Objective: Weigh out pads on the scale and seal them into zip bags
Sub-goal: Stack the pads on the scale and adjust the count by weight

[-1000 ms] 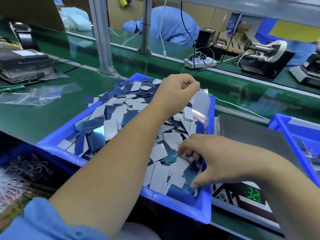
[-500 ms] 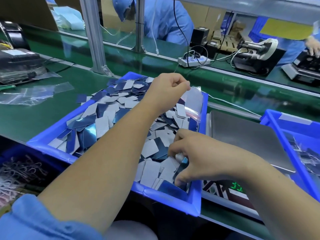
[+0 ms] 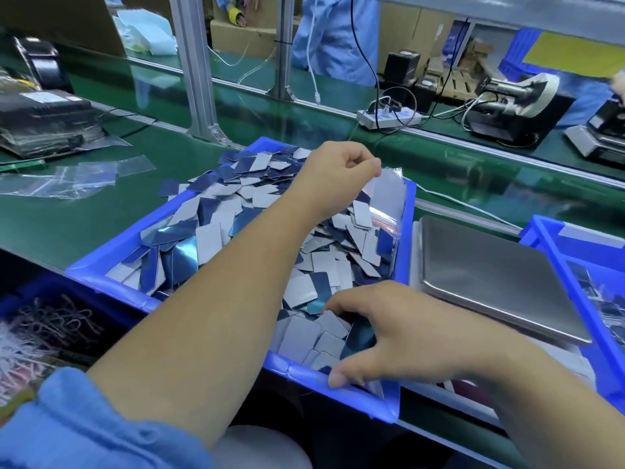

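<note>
The right hand (image 3: 402,336) covers the scale's display; its fingertips sink among the pads (image 3: 304,336), perhaps gripping some. Right of it, a second bin (image 3: 554,238) is cut off.

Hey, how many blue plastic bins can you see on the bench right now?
2: the blue bin of pads in front, and another blue bin at the right edge past the scale. Others may be hidden below.

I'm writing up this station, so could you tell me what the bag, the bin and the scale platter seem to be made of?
Zip bag: thin clear plastic film, glossy; pads show through it.
Bin: blue moulded plastic, smooth, with a rounded rim.
Scale platter: probably brushed stainless steel, grey with a dull sheen.
</note>
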`<state>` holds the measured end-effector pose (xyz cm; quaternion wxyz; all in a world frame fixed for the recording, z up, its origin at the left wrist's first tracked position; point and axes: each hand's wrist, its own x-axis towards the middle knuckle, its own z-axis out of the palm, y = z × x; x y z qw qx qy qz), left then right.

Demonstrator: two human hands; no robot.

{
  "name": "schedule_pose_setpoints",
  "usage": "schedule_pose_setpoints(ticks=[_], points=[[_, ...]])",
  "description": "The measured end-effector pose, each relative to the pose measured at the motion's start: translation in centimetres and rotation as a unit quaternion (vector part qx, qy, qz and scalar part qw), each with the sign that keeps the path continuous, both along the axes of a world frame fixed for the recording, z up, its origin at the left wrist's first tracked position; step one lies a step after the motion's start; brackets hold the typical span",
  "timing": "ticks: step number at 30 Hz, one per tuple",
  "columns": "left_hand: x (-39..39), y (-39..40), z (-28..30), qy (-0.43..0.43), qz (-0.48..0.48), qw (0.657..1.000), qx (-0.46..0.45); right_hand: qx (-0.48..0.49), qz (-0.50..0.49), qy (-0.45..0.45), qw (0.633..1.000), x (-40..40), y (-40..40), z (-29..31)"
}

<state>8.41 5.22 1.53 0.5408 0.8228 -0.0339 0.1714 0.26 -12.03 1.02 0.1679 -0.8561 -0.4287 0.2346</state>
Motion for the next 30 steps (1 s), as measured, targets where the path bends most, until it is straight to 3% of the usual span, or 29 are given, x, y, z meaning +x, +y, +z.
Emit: schedule_pose_setpoints(ticks=[9, 16, 18, 23, 27, 30], points=[[0.0, 0.2, 0.1, 0.005, -0.012, 1.000, -0.003, 0.082, -0.051, 0.034, 0.995, 0.6, 0.6, -0.2], [0.8, 2.7, 0.9, -0.042, 0.068, 0.990, -0.113, 0.184, -0.159, -0.022, 0.970, 3.9, 0.0, 0.8], [0.9, 2.6, 0.6, -0.025, 0.057, 0.992, -0.113, 0.232, -0.207, -0.038, 0.950, 5.2, 0.3, 0.7], [1.0, 1.7, 0.1, 0.050, -0.014, 0.995, -0.085, 0.375, -0.351, -0.004, 0.858, 7.9, 1.5, -0.2], [1.0, 1.7, -0.1, 0.141, -0.115, 0.975, -0.124, 0.421, -0.400, 0.007, 0.814, 9.2, 1.6, 0.2], [0.6, 1.5, -0.6, 0.163, -0.197, 0.957, -0.140, 0.457, -0.409, 0.048, 0.788, 10.0, 1.4, 0.5]])
